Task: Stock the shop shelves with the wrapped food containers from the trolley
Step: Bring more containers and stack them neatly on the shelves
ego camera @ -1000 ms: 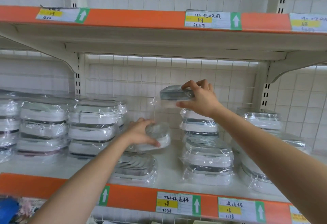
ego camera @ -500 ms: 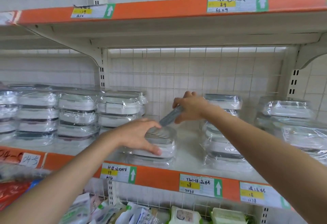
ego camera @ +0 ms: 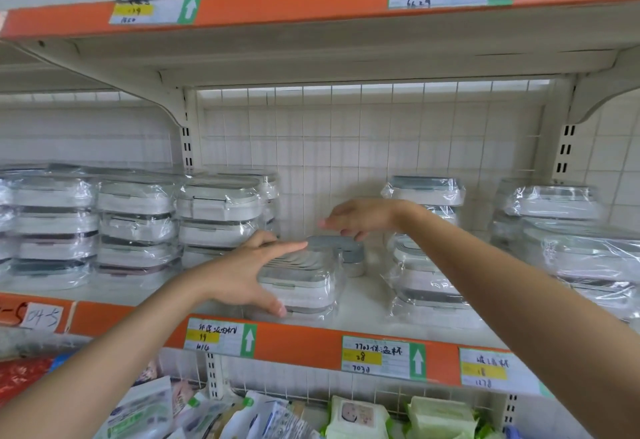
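Observation:
A wrapped white food container (ego camera: 304, 286) lies at the front middle of the shelf (ego camera: 298, 343), on top of another one. My left hand (ego camera: 246, 272) is spread over its left end, thumb against the front and index finger straight across the lid. Right behind it lies a grey-lidded wrapped container (ego camera: 348, 253). My right hand (ego camera: 360, 218) hovers just above that lid with loose fingers pointing left and down; it is blurred and holds nothing. The trolley is out of view.
Stacks of wrapped containers fill the shelf's left part (ego camera: 218, 216) and stand right of centre (ego camera: 426, 265) and at the far right (ego camera: 554, 203). The upper shelf (ego camera: 277, 10) hangs overhead. Packets and wipes (ego camera: 356, 414) lie on the shelf below.
My right hand brought the grey-lidded container down behind the front stack and let it go. My left hand stayed on the front container, fingers now spread wider.

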`<state>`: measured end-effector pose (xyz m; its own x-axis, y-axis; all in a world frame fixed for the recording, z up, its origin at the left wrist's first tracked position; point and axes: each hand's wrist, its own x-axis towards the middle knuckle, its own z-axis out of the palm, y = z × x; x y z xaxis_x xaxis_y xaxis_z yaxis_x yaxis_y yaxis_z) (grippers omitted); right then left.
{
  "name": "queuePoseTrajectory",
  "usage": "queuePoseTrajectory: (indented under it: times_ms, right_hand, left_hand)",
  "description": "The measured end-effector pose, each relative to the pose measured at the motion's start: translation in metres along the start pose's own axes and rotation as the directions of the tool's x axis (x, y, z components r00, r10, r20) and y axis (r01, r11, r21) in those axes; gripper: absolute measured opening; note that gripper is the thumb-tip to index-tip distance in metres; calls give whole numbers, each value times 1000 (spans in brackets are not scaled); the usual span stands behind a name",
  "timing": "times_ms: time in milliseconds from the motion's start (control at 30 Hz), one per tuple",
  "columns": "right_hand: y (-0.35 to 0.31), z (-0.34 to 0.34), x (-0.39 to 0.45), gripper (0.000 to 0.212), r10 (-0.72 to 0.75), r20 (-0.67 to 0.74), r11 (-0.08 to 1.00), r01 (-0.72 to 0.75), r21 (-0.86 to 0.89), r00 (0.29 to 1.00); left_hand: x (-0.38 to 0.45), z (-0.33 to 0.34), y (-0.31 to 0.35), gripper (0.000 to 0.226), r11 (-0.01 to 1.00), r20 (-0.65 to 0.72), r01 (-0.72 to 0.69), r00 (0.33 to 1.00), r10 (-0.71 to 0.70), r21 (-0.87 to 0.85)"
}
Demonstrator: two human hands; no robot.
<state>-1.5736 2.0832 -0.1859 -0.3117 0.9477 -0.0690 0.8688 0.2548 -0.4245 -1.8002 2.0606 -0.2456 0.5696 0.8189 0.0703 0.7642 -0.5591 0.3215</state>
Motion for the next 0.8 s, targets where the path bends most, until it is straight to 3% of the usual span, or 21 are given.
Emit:
queuePoseTrajectory:
  times_ms: [67,133,267,400,500,600,667,800]
  right_hand:
    - [-11,0,-20,59,-52,150,998,44,52,987]
    - [-14,8,-28,67,-36,211,990,63,-127,977]
    - [-2,-5,-33,83,-78,-37,963,66,-262,996]
    - [17,-55,-72,83,-12,-168,963,-34,-267,986]
    - [44,-72,-96,82,87,-175,958,-130,-257,981]
    - [71,-67,-108,74,188,-147,958,-214,-191,971]
    - [80,-60,-114,68,209,-121,960,-227,-164,970]
    - [85,-63,-114,66,198,-91,960,-212,-183,976]
  left_hand:
    - [6,8,4,102,1000,-66,-5,998,3,-24]
    - [14,18,10,110,998,-163,26,986,-34,-49]
    - [29,32,17,115,971,-308,14,947,-90,-240]
    - [43,35,19,144,908,-213,20,970,-120,-418]
    - [51,42,25,130,948,-63,-29,998,10,-318]
    - [58,41,24,116,963,-27,-25,999,19,-268]
    - [60,34,17,103,950,-64,-2,998,-19,-312]
    - [58,2,21,87,847,-295,-58,948,-119,-528]
